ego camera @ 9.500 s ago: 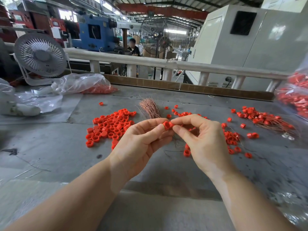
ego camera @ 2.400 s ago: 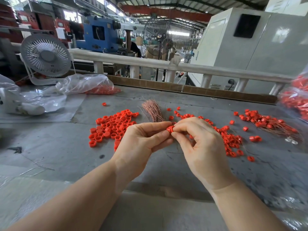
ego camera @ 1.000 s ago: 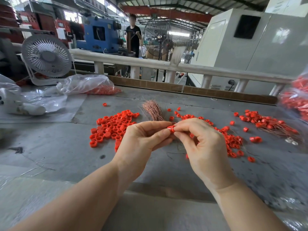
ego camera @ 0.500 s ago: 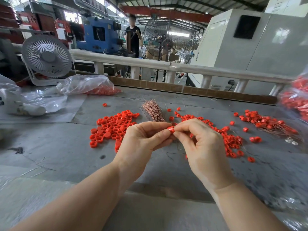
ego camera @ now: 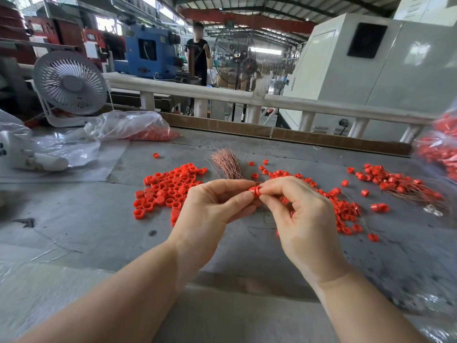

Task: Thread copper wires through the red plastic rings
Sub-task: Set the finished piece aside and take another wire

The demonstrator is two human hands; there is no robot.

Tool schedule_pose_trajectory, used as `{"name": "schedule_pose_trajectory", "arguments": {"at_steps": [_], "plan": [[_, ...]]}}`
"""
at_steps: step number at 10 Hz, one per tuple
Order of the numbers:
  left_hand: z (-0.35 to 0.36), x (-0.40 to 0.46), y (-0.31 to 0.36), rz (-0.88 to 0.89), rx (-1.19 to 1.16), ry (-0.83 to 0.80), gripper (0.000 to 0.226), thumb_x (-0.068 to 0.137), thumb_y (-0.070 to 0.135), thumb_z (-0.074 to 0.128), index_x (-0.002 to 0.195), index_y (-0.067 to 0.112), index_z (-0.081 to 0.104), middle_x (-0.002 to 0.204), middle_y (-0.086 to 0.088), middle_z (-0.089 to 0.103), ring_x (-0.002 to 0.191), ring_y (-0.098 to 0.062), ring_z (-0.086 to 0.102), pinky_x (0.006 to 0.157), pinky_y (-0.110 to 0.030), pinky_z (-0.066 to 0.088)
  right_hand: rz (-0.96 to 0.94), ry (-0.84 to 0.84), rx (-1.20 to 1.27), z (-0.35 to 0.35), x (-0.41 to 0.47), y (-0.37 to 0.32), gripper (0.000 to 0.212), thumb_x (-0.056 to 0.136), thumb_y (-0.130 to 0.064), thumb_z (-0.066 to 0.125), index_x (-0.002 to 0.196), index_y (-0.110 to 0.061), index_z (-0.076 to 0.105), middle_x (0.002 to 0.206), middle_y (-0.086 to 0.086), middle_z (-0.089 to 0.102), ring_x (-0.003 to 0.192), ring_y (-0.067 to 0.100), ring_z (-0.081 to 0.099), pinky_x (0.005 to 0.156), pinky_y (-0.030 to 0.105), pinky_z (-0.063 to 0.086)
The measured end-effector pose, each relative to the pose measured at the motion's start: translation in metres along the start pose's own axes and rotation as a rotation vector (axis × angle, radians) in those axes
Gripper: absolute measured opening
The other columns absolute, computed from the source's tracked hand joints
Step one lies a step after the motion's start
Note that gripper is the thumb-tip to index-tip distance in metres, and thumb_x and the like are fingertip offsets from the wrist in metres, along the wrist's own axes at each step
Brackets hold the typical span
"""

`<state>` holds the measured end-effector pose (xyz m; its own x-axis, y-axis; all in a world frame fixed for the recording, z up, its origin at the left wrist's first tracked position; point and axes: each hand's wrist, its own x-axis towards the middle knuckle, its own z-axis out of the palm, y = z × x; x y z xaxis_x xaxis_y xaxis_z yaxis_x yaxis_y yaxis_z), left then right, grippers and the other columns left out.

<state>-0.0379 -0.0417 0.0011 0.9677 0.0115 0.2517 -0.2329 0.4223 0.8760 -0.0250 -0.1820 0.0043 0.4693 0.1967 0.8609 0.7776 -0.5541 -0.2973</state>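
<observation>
Grip: the left hand and the right hand met fingertip to fingertip, both pinching one red ring held above the table.
Ring's lie: it sat exactly between the two hands, neither nearer; its opening seemed to face sideways, toward the right hand.
Wire: too thin to make out at the ring; faint strands hung below the hands, so a wire was probably in the right-hand pinch.
Coming move, as a judgement: the wire had to travel leftward along the ring's hole while the left hand kept the ring steady.
Supply: a bundle of copper wires lay just beyond the hands; a pile of loose rings lay to the left.
Done work: rings with wires lay far right.
Surface: a grey table, with a plastic bag and a desk fan at the back left.
Room: a workshop with machines, a railing and a person standing behind it.
</observation>
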Motion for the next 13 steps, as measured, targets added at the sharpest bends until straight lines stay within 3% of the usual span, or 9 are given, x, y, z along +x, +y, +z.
{"name": "schedule_pose_trajectory", "arguments": {"at_steps": [13], "plan": [[0.0007,-0.0004,0.0019,-0.067,-0.022,-0.008,0.016,0.062,0.009,0.066,0.073,0.013,0.077,0.076,-0.009,0.074,0.071,-0.014,0.071,0.062,-0.017,0.054,0.01,-0.032,-0.034,-0.0008,-0.0003,-0.0015,0.007,0.081,-0.006,0.063,0.078,-0.003,0.068,0.079,0.005,0.067,0.076,0.019,0.063,0.07,0.03,0.05]]}}
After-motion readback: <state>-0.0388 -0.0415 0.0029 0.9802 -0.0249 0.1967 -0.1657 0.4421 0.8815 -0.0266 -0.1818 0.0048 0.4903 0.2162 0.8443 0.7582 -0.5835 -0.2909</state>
